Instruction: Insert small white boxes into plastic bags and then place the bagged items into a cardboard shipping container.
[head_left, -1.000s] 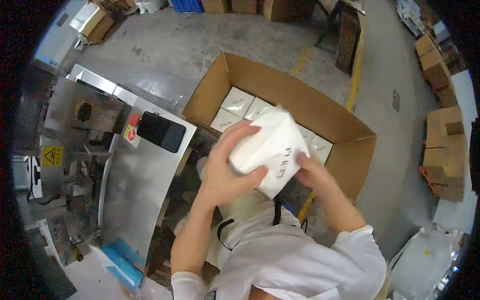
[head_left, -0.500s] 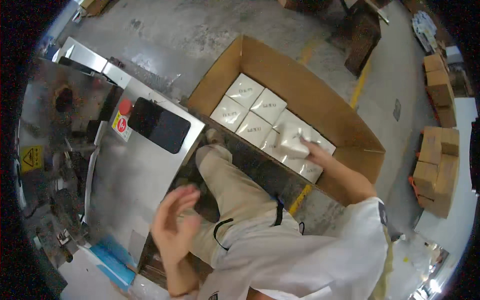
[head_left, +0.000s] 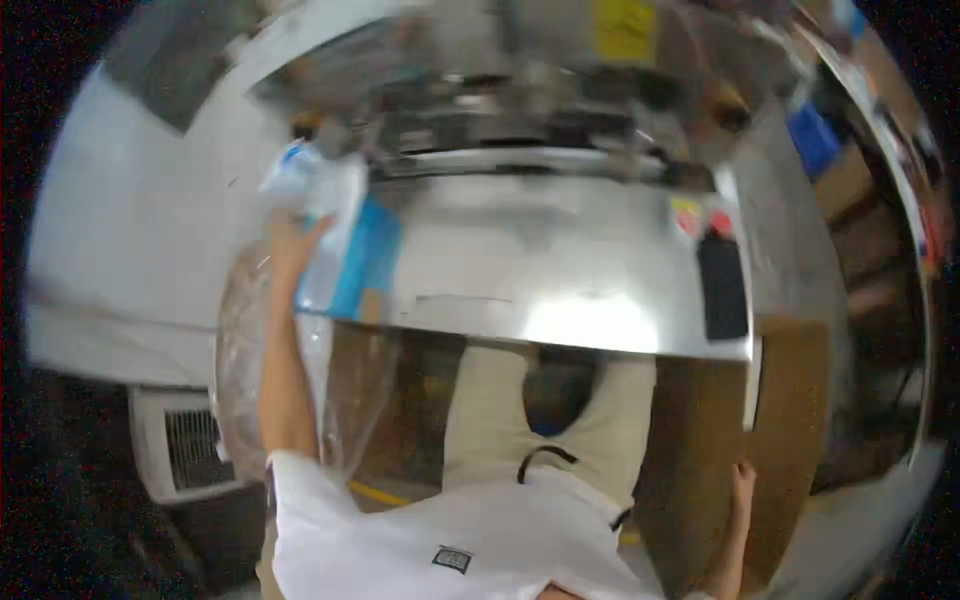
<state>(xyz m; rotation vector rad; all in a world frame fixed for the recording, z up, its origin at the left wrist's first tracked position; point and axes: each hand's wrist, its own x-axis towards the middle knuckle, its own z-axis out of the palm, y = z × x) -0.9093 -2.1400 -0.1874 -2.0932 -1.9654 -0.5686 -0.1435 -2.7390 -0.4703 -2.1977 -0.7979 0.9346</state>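
Head view: left arm stretched forward, left hand (head_left: 288, 245) blurred, thumb spread, at blue packet (head_left: 370, 245) on tabletop (head_left: 465, 255), left end; right hand (head_left: 743, 478) low near cardboard box (head_left: 790, 400). Cannot tell either hand's grip.

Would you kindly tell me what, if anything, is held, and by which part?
I cannot tell: blur hides whether the left hand grips the left side of the blue package; nothing shows in the right hand.

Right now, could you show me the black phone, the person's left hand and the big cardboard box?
Black smartphone (head_left: 723, 290): head view, middle of its dark face.
Left hand (head_left: 290, 246): head view, back of the blurred hand.
Cardboard box (head_left: 791, 400): head view, bare brown side.
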